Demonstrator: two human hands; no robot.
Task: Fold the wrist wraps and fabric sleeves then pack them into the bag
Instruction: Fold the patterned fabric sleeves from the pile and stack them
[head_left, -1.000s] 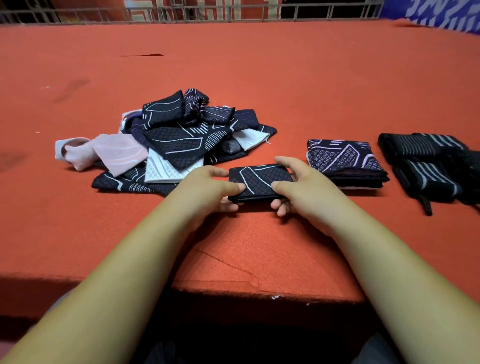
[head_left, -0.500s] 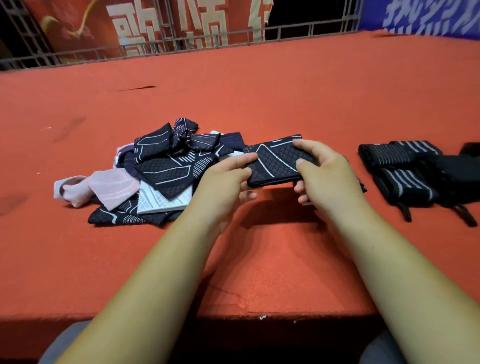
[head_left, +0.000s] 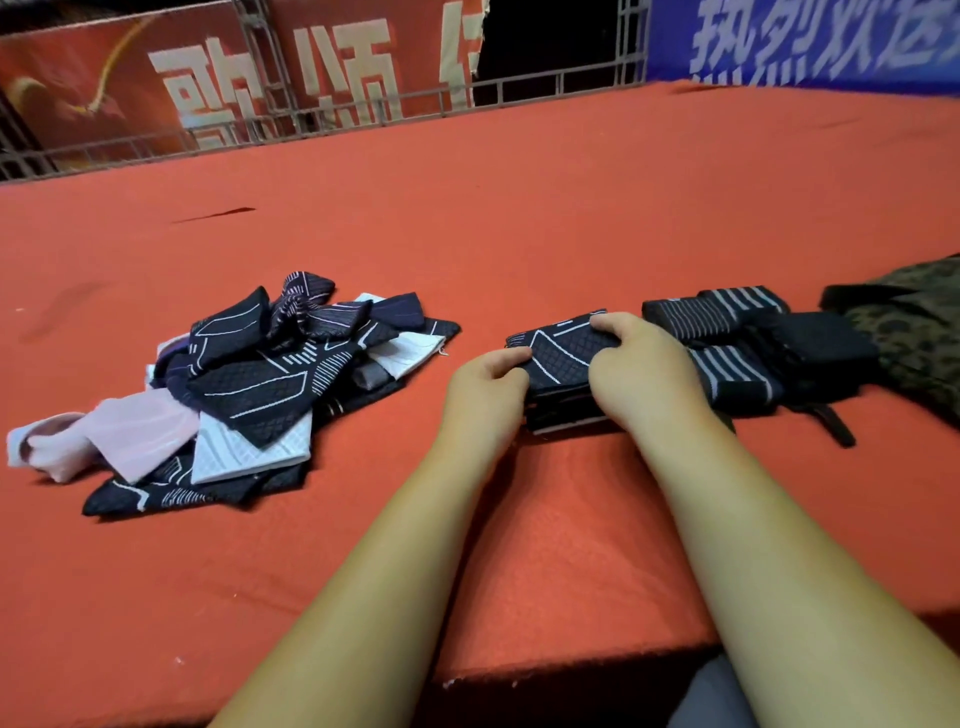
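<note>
A folded dark sleeve with white lines (head_left: 563, 353) rests on top of a small stack of folded sleeves (head_left: 566, 418). My left hand (head_left: 485, 387) grips its near left edge and my right hand (head_left: 634, 371) holds its right side. To the left lies a loose pile of dark patterned, white and pink sleeves (head_left: 244, 389). Folded black wrist wraps with grey stripes (head_left: 727, 343) lie to the right of the stack. A camouflage bag (head_left: 914, 327) shows at the right edge, partly cut off.
Everything lies on an orange-red felt surface (head_left: 519, 218) whose near edge drops off close to my body. A metal railing (head_left: 332, 111) with red and blue banners runs along the far side.
Both hands carried the folded sleeve to the right and set it down on the stack of folded sleeves. The camera view turned right, and the bag came into view.
</note>
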